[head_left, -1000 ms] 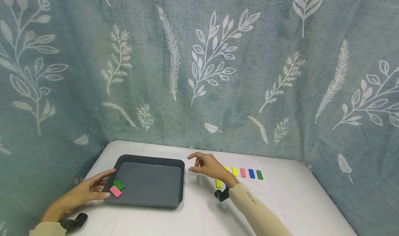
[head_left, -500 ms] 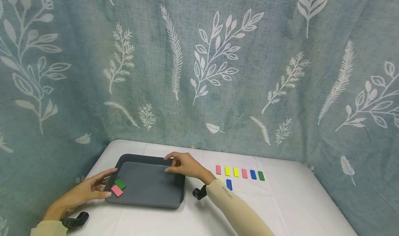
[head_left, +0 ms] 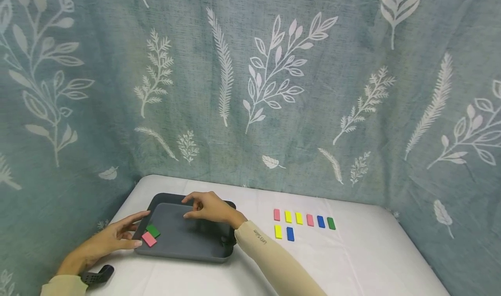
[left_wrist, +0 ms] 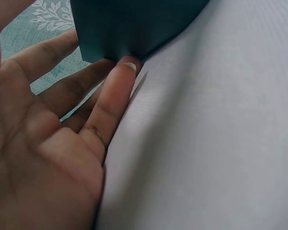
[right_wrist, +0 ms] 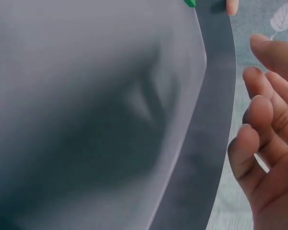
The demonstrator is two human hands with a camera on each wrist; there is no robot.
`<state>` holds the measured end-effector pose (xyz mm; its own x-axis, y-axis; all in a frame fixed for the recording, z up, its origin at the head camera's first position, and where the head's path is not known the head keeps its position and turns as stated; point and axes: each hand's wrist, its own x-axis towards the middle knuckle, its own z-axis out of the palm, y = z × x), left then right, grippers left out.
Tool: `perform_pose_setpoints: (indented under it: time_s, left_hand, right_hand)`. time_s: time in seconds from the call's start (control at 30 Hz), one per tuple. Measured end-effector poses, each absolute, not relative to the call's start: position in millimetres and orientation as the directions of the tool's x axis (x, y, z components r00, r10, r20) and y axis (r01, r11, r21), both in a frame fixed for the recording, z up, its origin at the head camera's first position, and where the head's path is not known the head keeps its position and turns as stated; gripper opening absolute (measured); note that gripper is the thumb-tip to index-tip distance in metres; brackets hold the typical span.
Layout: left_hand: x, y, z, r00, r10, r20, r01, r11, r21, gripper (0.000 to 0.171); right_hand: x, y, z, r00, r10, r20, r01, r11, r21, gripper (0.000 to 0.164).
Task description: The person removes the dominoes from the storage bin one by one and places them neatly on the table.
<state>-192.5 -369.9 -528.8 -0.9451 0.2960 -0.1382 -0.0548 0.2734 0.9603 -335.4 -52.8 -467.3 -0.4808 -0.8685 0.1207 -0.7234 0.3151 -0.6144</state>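
Observation:
In the head view my left hand (head_left: 107, 241) is at the left end of a dark grey tray (head_left: 184, 257). Its thumb and fingers touch the tray's outside at the near left corner, with the index fingertip up by the rim. Inside that corner lie a green tile (head_left: 153, 231) and a pink tile (head_left: 149, 239), edges close together. My right hand (head_left: 209, 207) hovers above the tray's back half, fingers loosely bent and thumb apart, holding nothing. In the right wrist view its fingers (right_wrist: 261, 112) show bare, and its shadow falls on the tray floor.
Right of the tray on the white tablecloth (head_left: 352, 261) lie several small tiles in two rows, among them a pink tile (head_left: 276, 214), a yellow tile (head_left: 278, 232), a blue tile (head_left: 290, 234) and a green tile (head_left: 331, 223). A leaf-patterned curtain (head_left: 242, 91) hangs behind.
My right hand has moved left from beside the tiles to above the tray, uncovering the rows of tiles. The left hand stays at the tray's corner. The view has turned slightly left.

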Motion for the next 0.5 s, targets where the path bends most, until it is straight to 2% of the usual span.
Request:
perform_pose_setpoints:
  time_s: [0.5]
  left_hand:
    - [-196.9, -374.7, -535.6, -0.945, 0.301, -0.126, -0.029, 0.307, 0.951, 0.079]
  right_hand:
    - [-337.4, -98.6, -484.5, -0.436, -0.898, 0.051, -0.757, 0.336, -0.560, 0.049]
